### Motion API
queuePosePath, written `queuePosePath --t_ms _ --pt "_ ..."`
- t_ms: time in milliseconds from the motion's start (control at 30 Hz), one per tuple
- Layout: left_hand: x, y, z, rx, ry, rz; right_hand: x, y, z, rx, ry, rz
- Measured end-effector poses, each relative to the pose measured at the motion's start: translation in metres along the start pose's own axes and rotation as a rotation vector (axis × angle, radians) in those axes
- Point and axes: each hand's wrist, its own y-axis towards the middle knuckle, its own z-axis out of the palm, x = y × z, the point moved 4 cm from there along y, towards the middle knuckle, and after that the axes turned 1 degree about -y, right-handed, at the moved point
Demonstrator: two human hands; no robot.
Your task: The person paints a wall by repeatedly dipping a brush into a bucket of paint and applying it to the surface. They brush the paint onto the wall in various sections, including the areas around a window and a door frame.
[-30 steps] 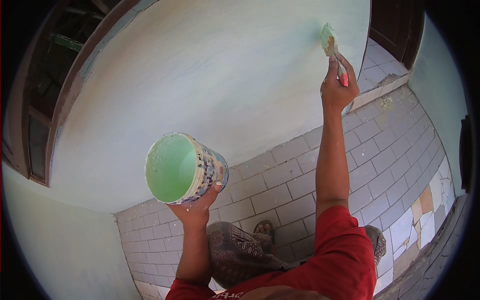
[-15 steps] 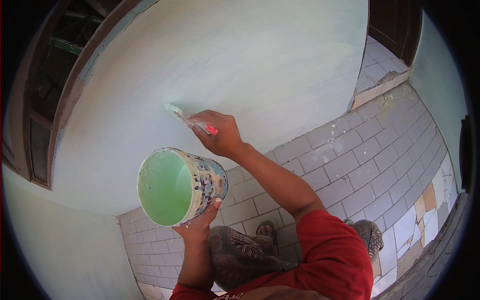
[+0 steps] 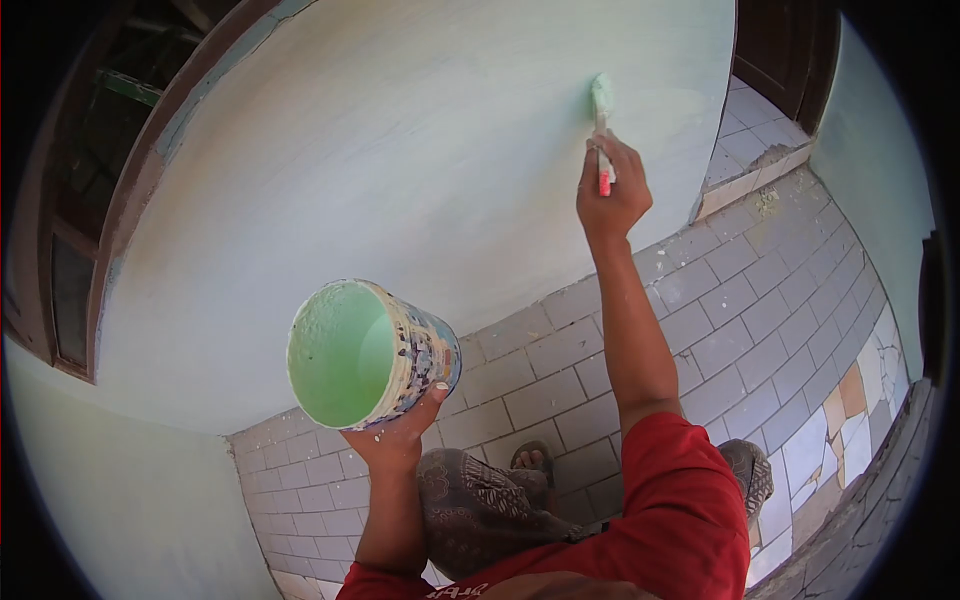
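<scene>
My left hand point(image 3: 398, 432) is wrapped round the underside of a paint-spattered bucket point(image 3: 425, 350), which is tilted so that its open mouth and the pale green paint point(image 3: 362, 375) inside show. My right hand point(image 3: 615, 195) grips the handle of a paintbrush point(image 3: 602, 120) with a red end. The brush's head, coated in pale green, touches the upper right part of the pale wall point(image 3: 400, 150).
A brown-framed window point(image 3: 130, 200) is at the upper left. At the upper right, a doorway has a tiled step point(image 3: 755, 180) and a dark door point(image 3: 780, 45). Grey floor tiles point(image 3: 550, 395) run below the wall, with my sandalled foot point(image 3: 532, 458) on them.
My right hand has moved right and up along the wall with the brush, which now points upward. The bucket in my left hand has shifted slightly up and right.
</scene>
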Motion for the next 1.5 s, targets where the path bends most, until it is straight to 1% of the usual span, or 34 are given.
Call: queuePosePath --t_ms 33,67,167,200,233,267,333,367,400,433,467,533,567,600,633,667,733,767,800,867,900,967,1033,1067,1133,1167,1200,1233,1300,1333,1367,1400,1467,1500 --pt "0.001 -0.001 0.000 0.000 0.006 0.026 0.028 -0.024 0.006 0.090 0.041 0.035" --pt "-0.001 -0.001 0.000 -0.002 0.007 0.033 0.059 -0.048 0.011 0.134 0.133 0.048" --pt "-0.009 -0.004 0.004 0.052 0.071 -0.010 0.143 -0.105 0.021 0.353 0.437 0.006" --pt "-0.011 -0.005 0.006 0.045 0.027 -0.034 0.165 -0.116 0.022 0.477 0.552 0.006" --pt "-0.011 -0.006 0.007 0.037 -0.018 -0.055 0.179 -0.128 0.027 0.577 0.707 0.049" --pt "-0.011 -0.007 0.007 0.041 -0.011 -0.058 0.180 -0.133 0.029 0.575 0.707 0.058" --pt "-0.012 -0.007 0.007 0.043 0.020 -0.054 0.182 -0.130 0.042 0.683 0.844 0.264" --pt "-0.010 -0.006 0.004 0.040 0.026 -0.050 0.166 -0.121 0.041 0.597 0.784 0.342" --pt "-0.006 -0.007 0.001 0.062 0.098 -0.019 0.142 -0.101 0.038 0.507 0.765 0.338" --pt "-0.004 -0.007 -0.001 0.084 0.168 0.008 0.114 -0.086 0.030 0.537 0.722 0.529" --pt "-0.004 -0.005 -0.002 0.082 0.168 0.010 0.082 -0.073 0.026 0.430 0.724 0.610" --pt "-0.006 -0.001 -0.001 0.113 0.127 0.032 0.041 -0.024 0.000 0.230 0.548 0.569" --pt "-0.005 0.000 0.001 0.112 0.122 0.026 0.019 -0.009 -0.009 0.168 0.402 0.631" --pt "-0.003 0.002 0.002 0.047 0.033 -0.040 0.010 0.007 -0.019 0.083 0.368 0.672" --pt "0.000 0.002 0.002 -0.016 -0.056 -0.105 -0.011 0.013 -0.024 0.014 0.204 0.537" --pt "0.001 0.003 0.001 -0.015 -0.065 -0.104 -0.019 0.017 -0.030 -0.037 0.130 0.524" --pt "0.001 0.004 -0.001 0.077 0.061 0.005 -0.016 0.016 -0.028 -0.142 -0.015 0.195" --pt "0.002 0.002 -0.001 0.078 0.057 0.008 -0.008 0.005 -0.018 -0.082 0.007 0.114" --pt "0.003 0.001 -0.001 0.075 0.055 0.020 0.016 -0.008 -0.007 -0.023 0.028 0.034" --pt "0.001 -0.001 0.002 0.074 0.051 0.034 0.073 -0.049 0.011 0.148 0.102 0.031" --pt "-0.003 -0.002 0.004 0.066 0.029 -0.003 0.103 -0.066 0.015 0.193 0.195 0.012" --pt "-0.008 -0.005 0.006 0.056 0.018 -0.043 0.156 -0.107 0.025 0.379 0.360 -0.001" --pt "-0.010 -0.008 0.008 0.061 0.016 -0.072 0.187 -0.128 0.032 0.550 0.675 0.090" --pt "-0.009 -0.009 0.007 0.061 0.019 -0.073 0.189 -0.133 0.035 0.550 0.676 0.093" --pt "-0.009 -0.008 0.006 0.091 0.036 0.005 0.194 -0.131 0.042 0.672 0.916 0.288" --pt "-0.009 -0.008 0.006 0.092 0.039 0.007 0.183 -0.125 0.042 0.619 0.876 0.365" --pt "-0.008 -0.008 0.008 0.084 -0.002 0.002 0.164 -0.105 0.037 0.550 0.787 0.337" --pt "-0.007 -0.009 0.007 0.074 -0.043 -0.005 0.135 -0.088 0.031 0.488 0.786 0.384" --pt "-0.003 -0.006 0.001 0.095 0.005 0.009 0.066 -0.058 0.013 0.347 0.688 0.575" --pt "-0.002 -0.005 -0.001 0.115 0.051 0.024 0.033 -0.037 -0.002 0.269 0.565 0.582" --pt "-0.002 -0.005 -0.001 0.113 0.047 0.022 0.007 -0.014 -0.018 0.161 0.393 0.545" --pt "-0.002 -0.003 0.000 0.098 0.018 -0.012 -0.023 -0.001 -0.029 0.035 0.363 0.569" --pt "-0.003 -0.001 0.005 0.091 -0.017 -0.048 -0.062 0.021 -0.050 -0.083 0.188 0.678" --pt "-0.004 0.000 0.008 0.073 -0.066 -0.037 -0.074 0.023 -0.046 -0.086 0.183 0.672"
